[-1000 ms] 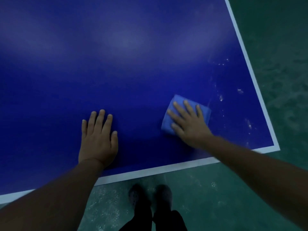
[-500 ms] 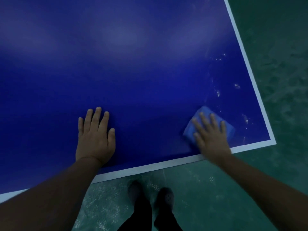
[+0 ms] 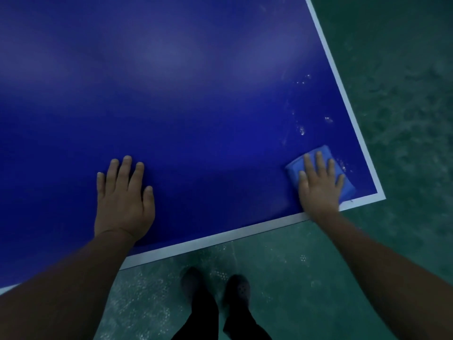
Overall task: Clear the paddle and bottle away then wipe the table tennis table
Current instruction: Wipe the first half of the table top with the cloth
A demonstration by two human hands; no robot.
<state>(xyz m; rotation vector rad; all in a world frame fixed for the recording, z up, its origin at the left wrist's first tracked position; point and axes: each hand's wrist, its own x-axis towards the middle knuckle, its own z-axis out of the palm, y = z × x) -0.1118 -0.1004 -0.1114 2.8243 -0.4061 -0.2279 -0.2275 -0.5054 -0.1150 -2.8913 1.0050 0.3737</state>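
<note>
A dark blue table (image 3: 196, 106) with white edge lines stands on a green floor (image 3: 404, 119); the left hand (image 3: 123, 197) lies flat on it, fingers straight; the right hand (image 3: 318, 187) presses a folded blue cloth (image 3: 297, 168) at the near right corner, fingers spread; white specks (image 3: 302, 130) lie just beyond.

The place looked like an indoor sports hall or a games room; the main sign was the table tennis table (image 3: 186, 99), with its deep blue playing surface and the white line (image 3: 343, 89) along its edges, which met at the near right corner; under and around it lay a green floor (image 3: 397, 119) with a mottled, slightly shiny coat, of the kind used in sports rooms; the light was dim and seemed artificial, though the lamps themselves were out of view; soft pale reflections lay on the blue surface.
</note>
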